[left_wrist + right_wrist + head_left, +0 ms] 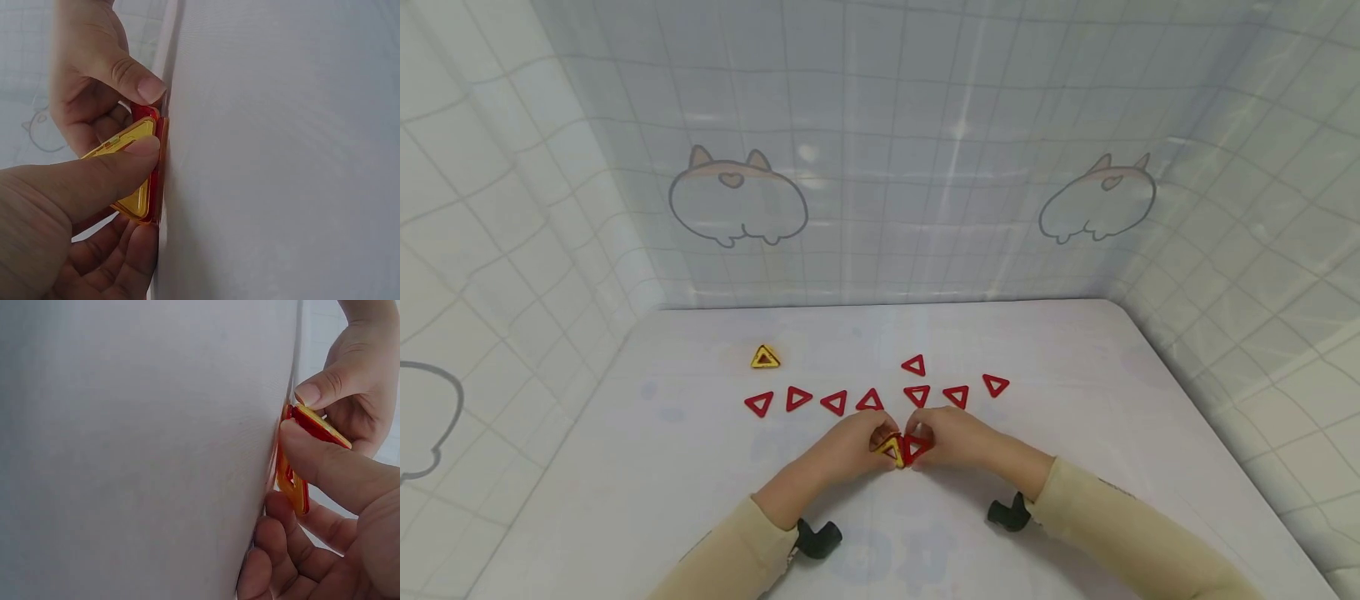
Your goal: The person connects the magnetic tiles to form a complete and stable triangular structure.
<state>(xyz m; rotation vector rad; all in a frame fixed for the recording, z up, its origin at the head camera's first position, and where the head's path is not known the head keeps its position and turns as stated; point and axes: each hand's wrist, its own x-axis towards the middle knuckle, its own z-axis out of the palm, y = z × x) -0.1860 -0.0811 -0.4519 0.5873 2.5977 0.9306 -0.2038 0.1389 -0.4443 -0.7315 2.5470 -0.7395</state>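
Note:
Low over the white table, my two hands bring triangular plastic tiles edge to edge. My left hand [853, 447] pinches a hollow yellow triangle tile [136, 201] between thumb and fingers, with red showing along its edge. A red triangle tile [908, 455] is pinched by my right hand [961, 437], its side against the yellow one. In the right wrist view, the thumb [300, 447] presses on the red tile's face, and orange-yellow shows at its edges. Fingers partly hide both tiles.
Beyond my hands, several loose red triangle tiles [789, 398] lie in a rough row, with one red tile [922, 364] farther back. A yellow triangle piece [765, 364] sits at the back left. White grid-patterned walls [917, 183] enclose the table [1037, 342].

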